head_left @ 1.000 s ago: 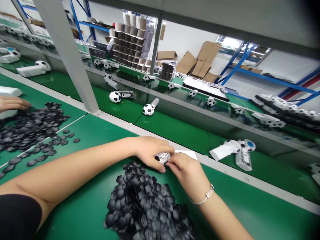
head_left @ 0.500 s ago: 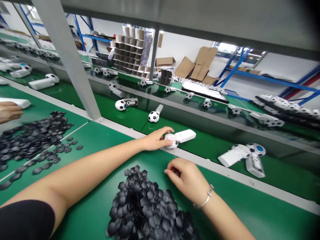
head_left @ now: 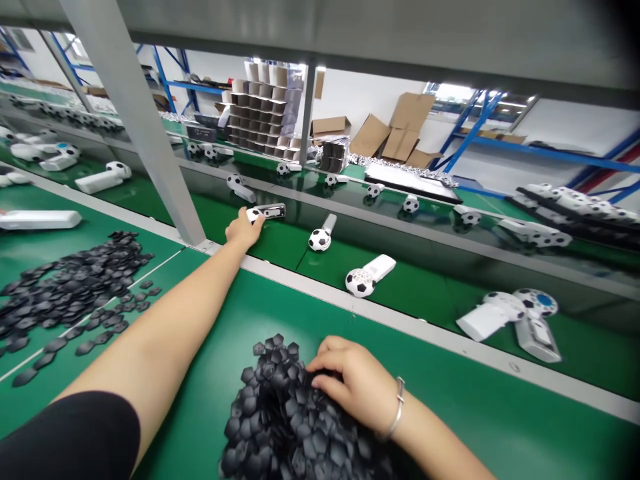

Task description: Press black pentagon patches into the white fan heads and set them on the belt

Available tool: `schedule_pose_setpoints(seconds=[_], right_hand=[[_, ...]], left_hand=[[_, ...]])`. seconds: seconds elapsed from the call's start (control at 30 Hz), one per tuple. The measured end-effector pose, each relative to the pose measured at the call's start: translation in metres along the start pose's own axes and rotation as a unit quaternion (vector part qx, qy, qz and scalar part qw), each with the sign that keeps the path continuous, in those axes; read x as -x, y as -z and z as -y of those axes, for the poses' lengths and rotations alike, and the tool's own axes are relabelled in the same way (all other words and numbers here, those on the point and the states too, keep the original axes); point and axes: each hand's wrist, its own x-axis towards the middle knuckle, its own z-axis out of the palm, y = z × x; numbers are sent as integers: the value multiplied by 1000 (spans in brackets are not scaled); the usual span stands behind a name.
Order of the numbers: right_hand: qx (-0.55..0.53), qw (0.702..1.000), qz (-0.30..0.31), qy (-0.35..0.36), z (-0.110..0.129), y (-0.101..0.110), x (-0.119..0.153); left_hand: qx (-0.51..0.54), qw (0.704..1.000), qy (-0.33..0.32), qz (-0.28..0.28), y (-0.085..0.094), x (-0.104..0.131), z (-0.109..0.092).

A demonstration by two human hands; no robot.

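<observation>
My left hand (head_left: 243,231) reaches over the metal rail, its fingers closed round the ball end of a white-handled device with a soccer-ball head (head_left: 255,215). The fingers hide most of that ball; the handle (head_left: 275,211), with an open recess, points right. At the near edge of a pile of black pentagonal pieces (head_left: 300,427) is my right hand (head_left: 353,381). Its fingers are curled over the pieces, thumb and forefinger slightly apart, with nothing visible between them. Two similar soccer-ball devices, one upper (head_left: 320,239) and one nearer (head_left: 361,282), lie on the green belt.
A grey post (head_left: 145,127) rises left of my left arm, and the metal rail (head_left: 310,287) runs between table and belt. Two more devices (head_left: 537,323) lie together at right. A second black pile (head_left: 75,287) and a white handle piece (head_left: 40,220) are at left.
My left hand has let go of the nearer soccer-ball device and moved up and left onto another. My right hand has moved left and down to the black pile, its fingers parting.
</observation>
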Motion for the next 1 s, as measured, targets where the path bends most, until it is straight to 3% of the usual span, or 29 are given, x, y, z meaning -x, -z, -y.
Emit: schedule_pose_setpoints(seconds=[0.13,0.37,0.43,0.5,0.57,0.63,0.77,0.87,1.0], right_hand=[[-30,999,-17,19,-2,3,-2],[-70,997,-44,8,-7,10,-2],[-85,995,-54,-5,-6,10,0],[-108,993,-42,-27,-2,11,2],[-132,991,-26,-25,8,13,5],[-146,989,-27,6,18,16,9],[-195,978,-68,-15,28,23,12],[-244,963,-107,-48,24,30,12],[-246,954,-171,-1,16,44,10]], left_hand=[[30,996,-78,27,4,-2,1],[108,971,-214,-10,26,46,-21],[161,947,-277,-24,36,68,-33],[220,904,-366,-17,46,94,-46],[240,867,-434,45,51,124,-59],[247,826,-485,145,52,153,-68],[229,759,-521,316,44,191,-74],[196,737,-540,356,46,196,-73],[120,714,-583,369,56,187,-71]])
